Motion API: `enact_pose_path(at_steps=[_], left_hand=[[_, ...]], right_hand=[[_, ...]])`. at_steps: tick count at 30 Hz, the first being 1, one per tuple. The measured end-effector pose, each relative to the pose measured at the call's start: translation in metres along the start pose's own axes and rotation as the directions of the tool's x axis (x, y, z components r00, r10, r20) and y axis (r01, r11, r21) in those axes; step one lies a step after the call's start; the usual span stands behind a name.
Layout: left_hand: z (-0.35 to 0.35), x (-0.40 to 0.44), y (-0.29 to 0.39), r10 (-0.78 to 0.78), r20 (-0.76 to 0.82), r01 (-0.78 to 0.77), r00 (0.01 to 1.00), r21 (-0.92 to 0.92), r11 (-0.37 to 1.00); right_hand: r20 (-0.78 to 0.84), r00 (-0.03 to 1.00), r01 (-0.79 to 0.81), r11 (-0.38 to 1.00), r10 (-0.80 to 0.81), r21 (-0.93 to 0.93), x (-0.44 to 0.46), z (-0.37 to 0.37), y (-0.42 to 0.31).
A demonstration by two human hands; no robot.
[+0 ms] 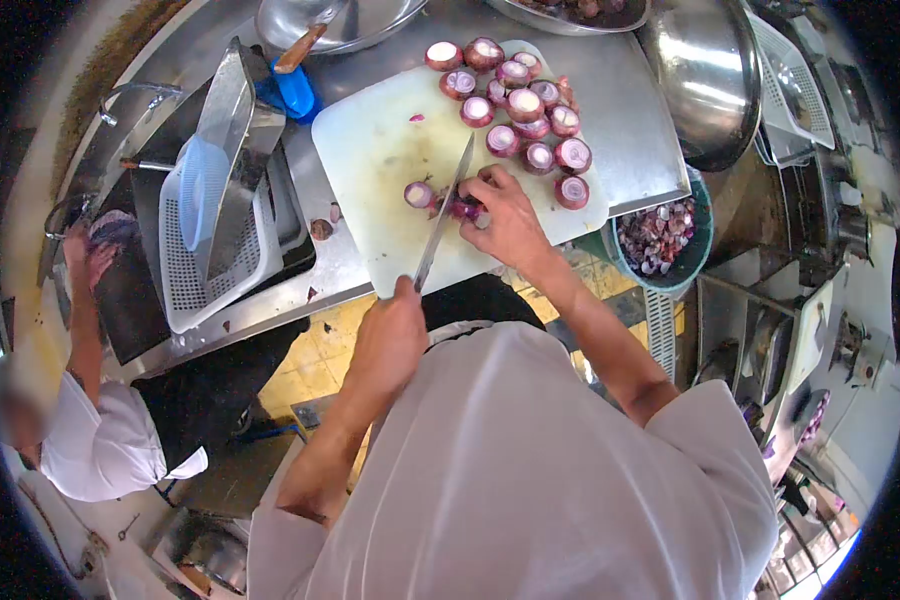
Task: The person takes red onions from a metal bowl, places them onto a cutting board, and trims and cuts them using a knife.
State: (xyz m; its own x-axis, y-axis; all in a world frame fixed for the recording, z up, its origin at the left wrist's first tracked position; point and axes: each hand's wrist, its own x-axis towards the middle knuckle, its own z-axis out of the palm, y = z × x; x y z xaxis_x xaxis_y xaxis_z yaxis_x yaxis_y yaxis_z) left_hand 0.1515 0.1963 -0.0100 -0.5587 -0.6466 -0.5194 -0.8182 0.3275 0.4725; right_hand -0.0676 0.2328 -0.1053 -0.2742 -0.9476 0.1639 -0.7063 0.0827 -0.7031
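Observation:
My left hand point(390, 330) is closed round the handle of a knife point(446, 212), whose blade slants up across a white cutting board point(365, 135). Beside the blade, the curled fingers of my right hand point(505, 215) hold a red onion point(467, 208) against the board. The fingers partly hide that onion. A trimmed onion end piece point(418, 194) lies just left of the blade. Several red onions point(525, 105) with cut tops are grouped on the board's far right part.
A green bin point(708, 235) of onion scraps stands below the counter's right edge. Metal bowls point(360, 30) and a large steel pot point(698, 80) sit behind. To the left are a white basket point(185, 290), a blue-handled tool point(295, 92) and another person point(110, 440) at a sink.

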Motion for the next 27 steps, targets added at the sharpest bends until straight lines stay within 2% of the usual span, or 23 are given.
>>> enact_pose_path(at_steps=[2, 5, 6, 9, 11, 13, 15, 17, 18, 19, 21, 22, 24, 26, 27], left_hand=[[0.025, 0.02, -0.013, 0.002, -0.008, -0.002, 1.0, 0.021, 1.0], [0.041, 0.04, -0.02, 0.058, -0.055, -0.057, 0.997, 0.032, 0.998], [0.038, 0.038, -0.02, 0.057, -0.071, -0.057, 0.996, 0.0, 0.998], [0.036, 0.039, -0.033, 0.072, -0.1, -0.08, 0.992, -0.078, 0.994], [0.033, 0.043, -0.042, 0.046, -0.121, -0.06, 0.992, -0.112, 0.992], [0.027, 0.045, -0.046, 0.082, -0.138, -0.099, 0.987, -0.119, 0.988], [0.023, 0.047, -0.046, 0.002, -0.136, -0.024, 0.991, -0.162, 0.987], [0.026, 0.052, -0.054, 0.025, -0.195, -0.063, 0.98, -0.192, 0.979], [0.023, 0.053, -0.052, 0.004, -0.227, -0.046, 0.974, -0.181, 0.982], [0.02, 0.053, -0.051, -0.019, -0.257, -0.026, 0.966, -0.172, 0.985], [0.015, 0.046, -0.041, -0.013, -0.27, -0.034, 0.963, -0.169, 0.985], [0.014, 0.043, -0.036, -0.01, -0.237, -0.039, 0.972, -0.199, 0.979], [0.019, 0.042, -0.039, 0.002, -0.172, -0.047, 0.985, -0.258, 0.965], [0.028, 0.051, -0.055, 0.005, -0.151, -0.045, 0.988, -0.265, 0.963], [0.028, 0.055, -0.058, -0.012, -0.16, -0.037, 0.987, -0.299, 0.954]], right_hand=[[-0.01, 0.998, -0.065, 0.993, 0.066, 0.099, -0.005, 0.0, -0.001], [-0.051, 0.998, -0.043, 0.994, 0.048, 0.1, -0.018, 0.0, 0.002], [-0.017, 0.996, -0.083, 0.991, 0.085, 0.103, -0.022, -0.002, 0.007], [-0.11, 0.986, -0.116, 0.987, 0.128, 0.107, -0.038, 0.0, 0.015], [-0.162, 0.975, -0.141, 0.988, 0.151, 0.068, -0.041, -0.006, 0.018], [-0.187, 0.963, -0.236, 0.945, 0.195, -0.227, -0.037, -0.018, 0.022], [-0.249, 0.95, -0.25, 0.938, 0.19, -0.239, -0.032, -0.023, 0.032], [-0.309, 0.927, -0.311, 0.897, 0.213, -0.315, -0.024, -0.033, 0.025], [-0.332, 0.921, -0.305, 0.906, 0.203, -0.292, -0.017, -0.038, 0.02], [-0.351, 0.916, -0.305, 0.905, 0.193, -0.297, -0.005, -0.047, 0.019], [-0.413, 0.91, -0.121, 0.971, 0.025, -0.208, 0.024, -0.066, 0.021], [-0.498, 0.866, -0.049, 0.985, -0.041, -0.166, 0.049, -0.079, 0.027], [-0.474, 0.879, -0.064, 0.998, 0.052, -0.008, 0.106, -0.113, 0.044], [-0.584, 0.81, -0.016, 0.995, -0.044, -0.097, 0.173, -0.121, 0.087], [-0.477, 0.878, -0.065, 0.997, 0.035, -0.046, 0.205, -0.126, 0.103]])
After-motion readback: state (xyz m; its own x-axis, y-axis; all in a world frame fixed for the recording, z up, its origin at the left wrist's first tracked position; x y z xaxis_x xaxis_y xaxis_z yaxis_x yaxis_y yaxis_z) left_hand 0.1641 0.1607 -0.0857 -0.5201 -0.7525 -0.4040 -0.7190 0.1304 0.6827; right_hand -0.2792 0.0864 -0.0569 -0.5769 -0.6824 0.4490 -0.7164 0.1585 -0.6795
